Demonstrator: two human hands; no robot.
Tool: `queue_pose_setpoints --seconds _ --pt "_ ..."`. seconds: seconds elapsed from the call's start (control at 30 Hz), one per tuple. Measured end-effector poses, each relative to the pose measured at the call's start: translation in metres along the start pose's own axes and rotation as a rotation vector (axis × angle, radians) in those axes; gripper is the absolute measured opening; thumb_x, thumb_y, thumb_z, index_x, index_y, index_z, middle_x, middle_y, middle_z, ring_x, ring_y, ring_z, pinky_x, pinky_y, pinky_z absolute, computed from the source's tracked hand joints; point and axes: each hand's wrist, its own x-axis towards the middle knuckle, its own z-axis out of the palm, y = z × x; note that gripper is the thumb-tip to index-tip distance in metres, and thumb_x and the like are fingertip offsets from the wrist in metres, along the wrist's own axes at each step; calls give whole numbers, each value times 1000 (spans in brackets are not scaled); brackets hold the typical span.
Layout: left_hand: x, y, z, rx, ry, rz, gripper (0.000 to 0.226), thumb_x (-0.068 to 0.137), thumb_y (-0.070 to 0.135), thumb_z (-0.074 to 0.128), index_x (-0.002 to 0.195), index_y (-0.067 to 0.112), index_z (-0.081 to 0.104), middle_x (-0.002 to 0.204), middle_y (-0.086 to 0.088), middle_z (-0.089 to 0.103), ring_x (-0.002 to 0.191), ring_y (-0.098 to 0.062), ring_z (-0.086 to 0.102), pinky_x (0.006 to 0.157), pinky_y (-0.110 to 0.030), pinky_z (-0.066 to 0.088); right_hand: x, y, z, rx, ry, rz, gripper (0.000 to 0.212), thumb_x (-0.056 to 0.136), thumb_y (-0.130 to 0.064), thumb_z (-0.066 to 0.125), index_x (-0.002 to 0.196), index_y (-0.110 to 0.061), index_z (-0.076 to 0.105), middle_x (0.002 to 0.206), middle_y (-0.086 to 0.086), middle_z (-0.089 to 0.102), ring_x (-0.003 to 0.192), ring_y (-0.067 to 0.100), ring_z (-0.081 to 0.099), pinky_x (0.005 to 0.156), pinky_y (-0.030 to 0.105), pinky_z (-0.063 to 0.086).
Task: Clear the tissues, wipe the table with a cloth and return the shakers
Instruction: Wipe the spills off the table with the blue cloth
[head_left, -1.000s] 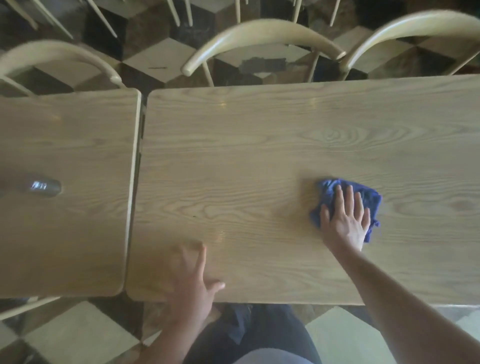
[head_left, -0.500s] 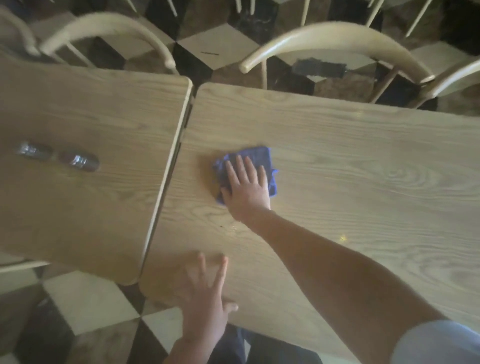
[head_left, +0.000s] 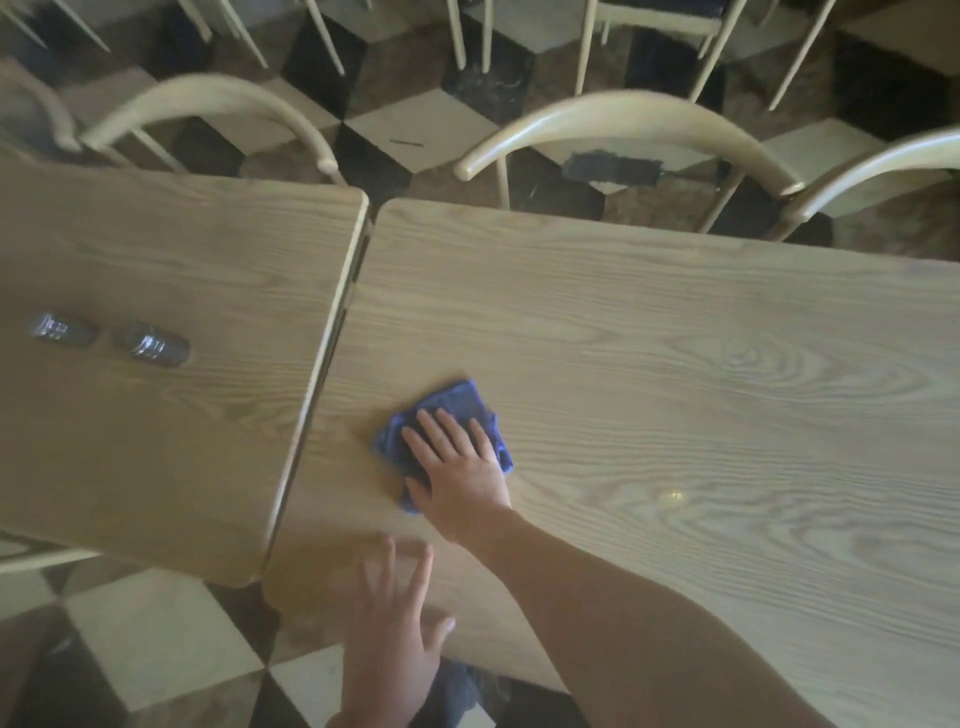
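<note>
A folded blue cloth (head_left: 449, 408) lies on the right wooden table (head_left: 675, 364), near its left edge. My right hand (head_left: 457, 467) presses flat on the cloth with straight, spread fingers. My left hand (head_left: 389, 623) rests flat on the same table's near corner, fingers straight. Two glass shakers with metal tops, one (head_left: 61, 330) at the far left and one (head_left: 150, 344) beside it, stand on the left wooden table (head_left: 208, 415). No tissues are in sight.
A narrow gap (head_left: 332, 353) separates the two tables. Pale curved-back chairs (head_left: 623, 124) line the far side, one (head_left: 208, 98) behind the left table. The floor is a dark and light tile pattern (head_left: 145, 649).
My right hand has slid the cloth from the right part of the table to its left edge, then back toward me. My left hand stays on the near corner.
</note>
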Motion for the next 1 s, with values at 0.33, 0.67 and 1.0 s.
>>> queue_pose_setpoints --seconds 0.33,0.67,1.0 --pt "26 20 -38 243 -123 362 96 79 53 64 149 50 -2 162 3 -18 146 -46 -7 114 -55 25 -165 72 -14 -14 159 634 66 93 -54 38 153 -32 23 163 -6 16 151 20 12 121 45 9" --pt "26 32 -32 396 -128 593 83 87 39 59 151 45 6 163 1 -16 147 -43 -11 113 -59 25 -240 52 0 63 148 836 66 92 -59 33 153 -36 19 162 -9 18 150 18 16 119 40 8" --pt "-31 83 -1 276 -110 527 68 85 26 52 146 44 27 164 -9 3 147 -49 3 110 -66 26 -259 64 1 113 258 826 68 89 -64 25 152 -39 25 162 -10 17 151 16 14 121 43 13"
